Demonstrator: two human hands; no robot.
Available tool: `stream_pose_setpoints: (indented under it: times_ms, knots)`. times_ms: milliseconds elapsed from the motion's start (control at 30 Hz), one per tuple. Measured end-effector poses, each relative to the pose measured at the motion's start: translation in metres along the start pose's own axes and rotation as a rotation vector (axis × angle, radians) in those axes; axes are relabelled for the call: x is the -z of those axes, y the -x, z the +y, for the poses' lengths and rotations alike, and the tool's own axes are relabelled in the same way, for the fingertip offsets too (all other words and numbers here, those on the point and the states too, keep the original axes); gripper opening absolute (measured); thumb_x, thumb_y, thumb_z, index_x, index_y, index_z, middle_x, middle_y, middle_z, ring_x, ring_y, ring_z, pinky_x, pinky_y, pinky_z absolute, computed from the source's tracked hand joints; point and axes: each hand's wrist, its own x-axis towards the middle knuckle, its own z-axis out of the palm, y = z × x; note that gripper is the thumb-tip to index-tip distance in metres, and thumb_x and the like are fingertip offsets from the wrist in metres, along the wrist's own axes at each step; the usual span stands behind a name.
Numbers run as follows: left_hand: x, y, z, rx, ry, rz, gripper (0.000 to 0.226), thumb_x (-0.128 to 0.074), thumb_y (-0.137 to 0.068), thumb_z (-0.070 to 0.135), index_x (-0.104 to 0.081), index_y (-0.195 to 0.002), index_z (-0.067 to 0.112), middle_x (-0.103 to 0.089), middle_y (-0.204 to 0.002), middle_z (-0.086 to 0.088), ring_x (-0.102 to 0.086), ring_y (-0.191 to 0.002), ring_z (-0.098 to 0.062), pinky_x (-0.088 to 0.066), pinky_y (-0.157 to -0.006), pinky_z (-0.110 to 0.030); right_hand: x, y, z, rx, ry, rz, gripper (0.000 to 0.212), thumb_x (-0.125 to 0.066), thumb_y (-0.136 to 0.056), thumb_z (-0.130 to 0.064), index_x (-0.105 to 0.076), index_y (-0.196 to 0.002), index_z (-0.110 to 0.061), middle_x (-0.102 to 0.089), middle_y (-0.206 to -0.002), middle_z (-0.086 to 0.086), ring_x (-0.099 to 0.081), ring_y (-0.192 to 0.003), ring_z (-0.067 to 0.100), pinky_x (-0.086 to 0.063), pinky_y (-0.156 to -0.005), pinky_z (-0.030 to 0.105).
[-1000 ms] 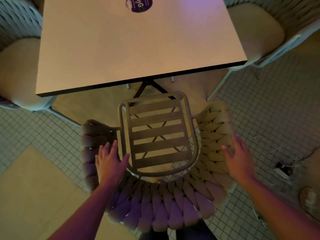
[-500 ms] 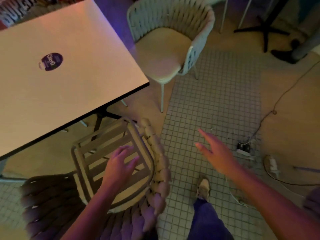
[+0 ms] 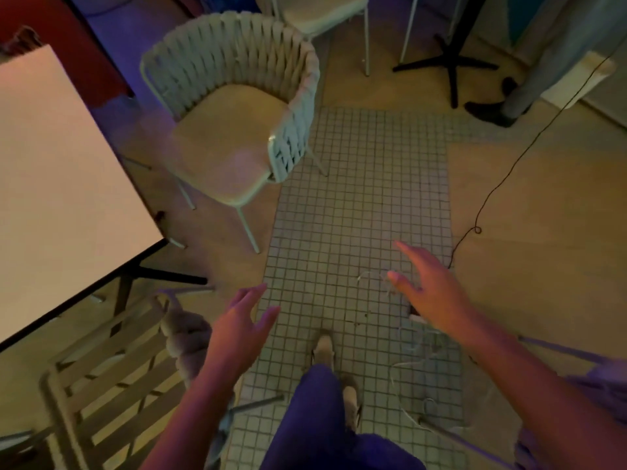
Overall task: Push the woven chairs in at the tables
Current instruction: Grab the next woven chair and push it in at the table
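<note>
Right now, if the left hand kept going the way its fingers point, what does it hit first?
Probably the cushioned woven chair ahead: the left hand is open, fingers aimed up-frame toward its front legs. Only tiled floor shows between. Depth is unclear.

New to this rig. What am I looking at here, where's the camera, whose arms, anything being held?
There is no robot: a person wears one wide-angle camera on the head, looking forward and down, so the two bare arms coming in from the bottom edge are their own. The left hand and the right hand are both open in mid-air, holding nothing. Below them you see the person's leg and shoe on the tiled floor. At the left is a pale table with nothing visible on its top. A slatted-seat woven chair stands at its near edge, bottom left. Another woven chair with a cushioned seat stands beyond the table corner, not tucked under. A thin cable trails over the floor at right.
</note>
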Motion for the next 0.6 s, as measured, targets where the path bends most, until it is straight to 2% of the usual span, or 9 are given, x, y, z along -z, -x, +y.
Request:
stream_pose_setpoints:
  times_ms: [100,200,300,400,500,600]
  knots:
    - [-0.002,-0.056,0.02,0.017,-0.007,-0.013,0.05,-0.064,-0.086,0.035,-0.055,-0.132,0.016,-0.058,-0.128,-0.004,-0.061,-0.108,-0.029,-0.044,-0.093,-0.034,0.021,-0.057,0.013,-0.004,-0.003,-0.028,0.068,-0.038,-0.086,-0.064,-0.027,-0.146,-0.033,-0.04,-0.147,-0.008,-0.034,-0.133,0.005,-0.035,-0.103,0.031]
    - [0.003,-0.123,0.042,0.022,-0.008,0.012,0.052,-0.064,-0.086,0.037,-0.053,-0.133,0.019,-0.057,-0.13,-0.002,-0.058,-0.114,-0.023,-0.043,-0.093,-0.033,0.042,-0.13,0.014,0.012,-0.014,-0.035,0.065,-0.044,-0.089,-0.054,-0.028,-0.147,-0.029,-0.041,-0.147,-0.005,-0.036,-0.134,0.01,-0.035,-0.106,0.032]
    - [0.016,-0.186,0.066,0.031,0.008,0.019,0.05,-0.063,-0.085,0.041,-0.054,-0.131,0.024,-0.058,-0.127,0.002,-0.062,-0.104,-0.02,-0.043,-0.085,-0.029,0.064,-0.197,0.005,0.016,-0.018,-0.054,0.063,-0.048,-0.091,-0.046,-0.028,-0.148,-0.027,-0.041,-0.148,-0.003,-0.036,-0.134,0.01,-0.033,-0.104,0.029]
    - [0.035,-0.258,0.092,0.028,-0.013,0.014,0.051,-0.062,-0.086,0.041,-0.053,-0.132,0.022,-0.057,-0.131,-0.001,-0.059,-0.114,-0.022,-0.045,-0.093,-0.034,0.09,-0.264,-0.005,0.019,-0.036,-0.058,0.062,-0.05,-0.091,-0.044,-0.029,-0.147,-0.028,-0.04,-0.148,-0.001,-0.037,-0.135,0.012,-0.034,-0.106,0.033]
    - [0.054,-0.322,0.122,0.009,-0.024,0.035,0.053,-0.063,-0.086,0.038,-0.053,-0.134,0.017,-0.058,-0.129,-0.005,-0.06,-0.111,-0.024,-0.045,-0.095,-0.036,0.116,-0.322,-0.012,0.022,-0.063,-0.057,0.064,-0.043,-0.09,-0.051,-0.028,-0.147,-0.029,-0.039,-0.149,-0.001,-0.036,-0.136,0.012,-0.035,-0.109,0.04]
    - [0.065,-0.382,0.15,0.026,0.003,0.067,0.051,-0.062,-0.087,0.038,-0.053,-0.133,0.019,-0.058,-0.128,-0.002,-0.061,-0.11,-0.023,-0.047,-0.093,-0.036,0.138,-0.384,-0.014,0.056,-0.098,-0.062,0.068,-0.038,-0.086,-0.058,-0.027,-0.147,-0.031,-0.038,-0.15,-0.003,-0.035,-0.136,0.01,-0.034,-0.109,0.037]
